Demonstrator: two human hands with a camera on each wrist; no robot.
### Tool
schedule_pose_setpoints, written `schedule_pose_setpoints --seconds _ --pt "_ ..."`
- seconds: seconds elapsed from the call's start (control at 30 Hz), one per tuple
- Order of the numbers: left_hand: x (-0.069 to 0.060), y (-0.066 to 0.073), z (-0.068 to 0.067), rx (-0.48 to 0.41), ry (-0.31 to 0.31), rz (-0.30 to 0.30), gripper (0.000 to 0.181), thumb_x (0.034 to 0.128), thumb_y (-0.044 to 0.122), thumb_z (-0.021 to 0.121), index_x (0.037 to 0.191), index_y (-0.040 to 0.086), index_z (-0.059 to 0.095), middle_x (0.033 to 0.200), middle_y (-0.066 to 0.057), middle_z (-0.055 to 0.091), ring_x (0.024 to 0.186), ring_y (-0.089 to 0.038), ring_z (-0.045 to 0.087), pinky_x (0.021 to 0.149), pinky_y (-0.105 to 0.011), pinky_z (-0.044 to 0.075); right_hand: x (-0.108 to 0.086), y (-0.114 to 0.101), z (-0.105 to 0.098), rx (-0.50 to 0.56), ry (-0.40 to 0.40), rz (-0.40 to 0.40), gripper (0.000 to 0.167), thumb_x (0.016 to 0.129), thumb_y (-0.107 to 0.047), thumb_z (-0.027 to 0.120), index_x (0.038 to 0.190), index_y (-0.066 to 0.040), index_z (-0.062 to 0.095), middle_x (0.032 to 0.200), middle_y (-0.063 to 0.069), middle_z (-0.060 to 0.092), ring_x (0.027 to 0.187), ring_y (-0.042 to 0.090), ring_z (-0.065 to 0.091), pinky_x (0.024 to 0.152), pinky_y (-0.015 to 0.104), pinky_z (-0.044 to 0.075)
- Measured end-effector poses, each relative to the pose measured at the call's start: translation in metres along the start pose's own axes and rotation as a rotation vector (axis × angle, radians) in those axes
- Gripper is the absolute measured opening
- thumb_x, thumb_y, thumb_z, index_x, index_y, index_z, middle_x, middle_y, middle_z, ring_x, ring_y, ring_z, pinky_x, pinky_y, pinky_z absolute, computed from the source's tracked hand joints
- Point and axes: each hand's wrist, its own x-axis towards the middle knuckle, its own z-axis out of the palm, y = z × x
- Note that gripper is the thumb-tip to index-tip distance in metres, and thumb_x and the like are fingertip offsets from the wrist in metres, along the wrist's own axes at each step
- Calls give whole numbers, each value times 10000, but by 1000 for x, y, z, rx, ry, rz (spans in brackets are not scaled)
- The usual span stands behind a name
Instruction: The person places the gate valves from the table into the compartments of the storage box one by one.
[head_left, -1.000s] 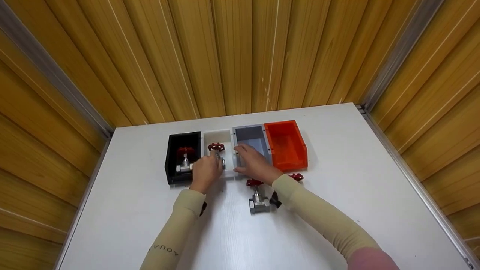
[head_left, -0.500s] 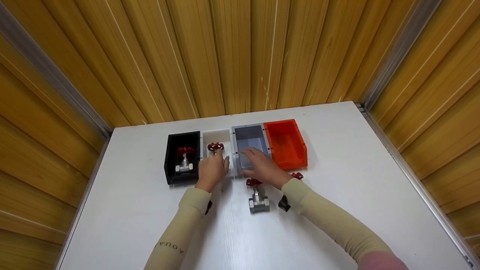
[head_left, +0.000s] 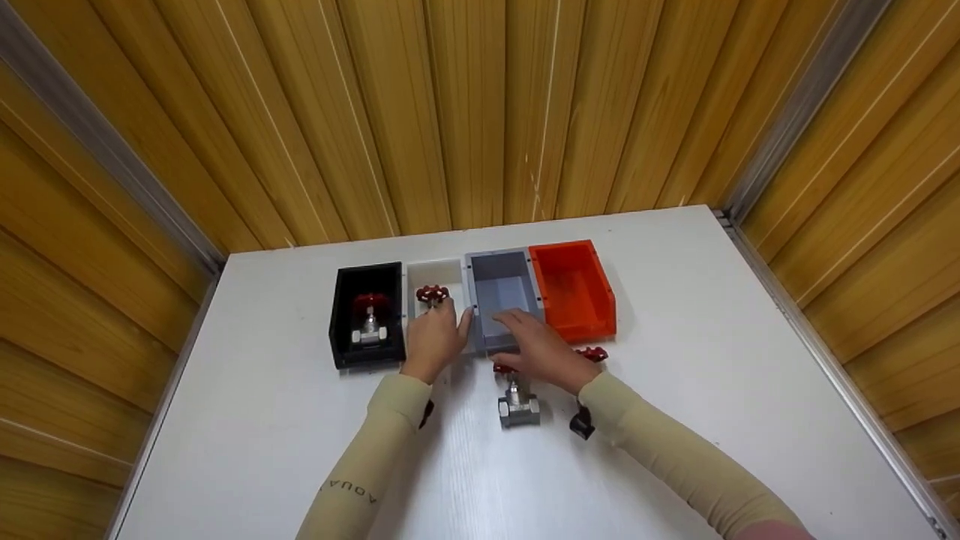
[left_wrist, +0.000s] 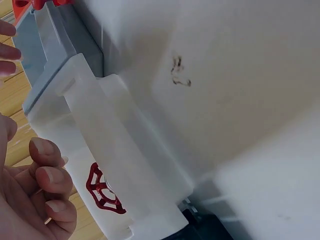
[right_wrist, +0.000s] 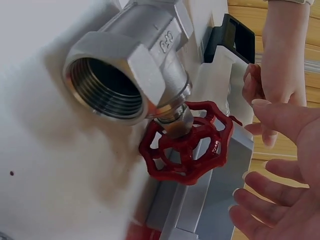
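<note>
Over the front of the white bin (head_left: 456,274) hovers my left hand (head_left: 435,337), fingers loosely bent and holding nothing. Inside that bin stands a valve with a red handwheel (head_left: 433,294); the hand hides its body in the head view. The left wrist view shows the fingertips (left_wrist: 56,176) apart from the handwheel (left_wrist: 104,190). My right hand (head_left: 546,351) is spread above the front of the grey bin (head_left: 501,262) and a metal gate valve (head_left: 517,409) standing on the table. In the right wrist view that valve (right_wrist: 187,145) is beside the open fingers, not gripped.
A black bin (head_left: 337,315) at the left holds another red-wheeled valve (head_left: 370,328). An orange bin (head_left: 574,292) ends the row at the right. Another red handwheel (head_left: 594,354) shows partly behind my right wrist. Wood-patterned walls (head_left: 465,112) enclose the white table (head_left: 262,420).
My left hand has shifted rightward off the valve in the white bin, which stays put. My right hand has drawn back and right, over the handwheel of the valve on the table.
</note>
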Motion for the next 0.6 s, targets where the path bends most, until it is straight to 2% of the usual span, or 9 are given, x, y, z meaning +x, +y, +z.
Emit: schedule_pose_setpoints --seconds 0.23,0.47,0.6 --pt "1 7 1 -18 21 3 462 949 476 526 820 42 616 646 -129 638 551 -314 633 492 -467 485 -12 9 6 -1 -48 17 760 814 -426 751 1456 -251 384 1466 -21 447 1320 200 482 1054 422 436" --pt "3 12 4 -36 -33 -9 474 949 476 528 883 18 629 733 -146 662 617 -322 655 534 -459 511 -27 17 11 -28 -70 -3 882 776 -473 770 1495 -196 340 1524 16 383 1394 239 397 1099 456 381" --pt "4 15 6 -5 -33 1 472 946 473 536 897 15 638 697 -132 648 571 -294 636 508 -431 507 -33 19 12 -51 -80 5 950 742 -492 790 1515 -230 305 1543 5 353 1411 249 369 1096 470 380"
